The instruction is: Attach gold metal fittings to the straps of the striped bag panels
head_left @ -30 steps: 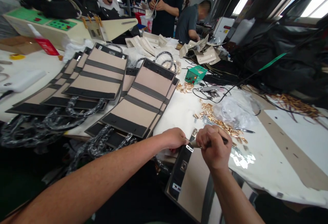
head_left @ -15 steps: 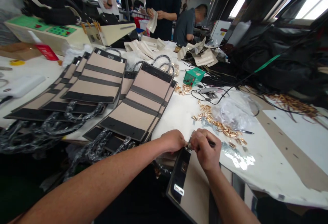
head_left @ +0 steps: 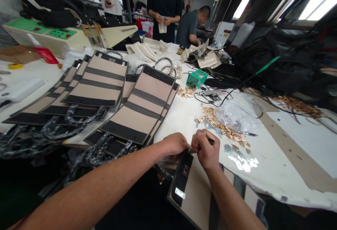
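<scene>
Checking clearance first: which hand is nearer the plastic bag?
Right. The right hand is over the panel, left of the plastic bag and closer to the camera; the left hand, near the panel's far end, is farther left.

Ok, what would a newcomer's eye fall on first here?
Probably the bare left hand and right hand, close together at the black strip of a flat beige panel in front. Next come stacked beige panels with black bands, left, and small gold-coloured metal pieces scattered on the white tabletop, right.
</scene>
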Motion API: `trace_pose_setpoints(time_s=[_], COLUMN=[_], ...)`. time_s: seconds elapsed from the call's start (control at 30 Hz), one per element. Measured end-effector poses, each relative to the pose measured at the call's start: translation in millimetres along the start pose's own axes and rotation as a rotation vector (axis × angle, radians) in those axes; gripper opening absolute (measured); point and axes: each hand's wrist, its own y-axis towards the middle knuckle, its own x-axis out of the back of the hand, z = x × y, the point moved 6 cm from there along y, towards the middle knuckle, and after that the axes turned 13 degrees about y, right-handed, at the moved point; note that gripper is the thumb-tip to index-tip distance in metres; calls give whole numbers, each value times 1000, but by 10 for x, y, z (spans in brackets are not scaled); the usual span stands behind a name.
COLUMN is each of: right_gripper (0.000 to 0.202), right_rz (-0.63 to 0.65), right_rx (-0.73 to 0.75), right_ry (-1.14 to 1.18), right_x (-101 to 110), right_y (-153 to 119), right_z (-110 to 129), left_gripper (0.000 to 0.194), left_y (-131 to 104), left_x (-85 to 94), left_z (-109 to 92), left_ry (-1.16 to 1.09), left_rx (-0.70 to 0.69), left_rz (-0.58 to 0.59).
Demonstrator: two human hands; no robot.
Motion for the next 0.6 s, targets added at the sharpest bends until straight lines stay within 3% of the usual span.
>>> trace_pose_setpoints(time_s=[0.17,0.3,0.43,0.53,0.6], right_gripper=[42,46,43,31,26], right_rz=[-53,-18,72,274,402], right_rx=[83,-13,-29,-31,-75], right_ry=[28,-242,-704,-924,-1002], right_x=[82,66,207,464,682], right_y=[-84,-94,-89,-218,-356], right_z=[69,49,238,290,243], left_gripper=[31,32,28,25,25], left_y=[33,-55,-374,-736,-1021], left_x=[-21,23,174,281,347], left_z=[33,-21,-169,-296,-428], left_ry=[10,63,168,241,318], left_rx=[-25,-44,-117,-217,-363], left_rz=[-18,-55,-192,-321,-436])
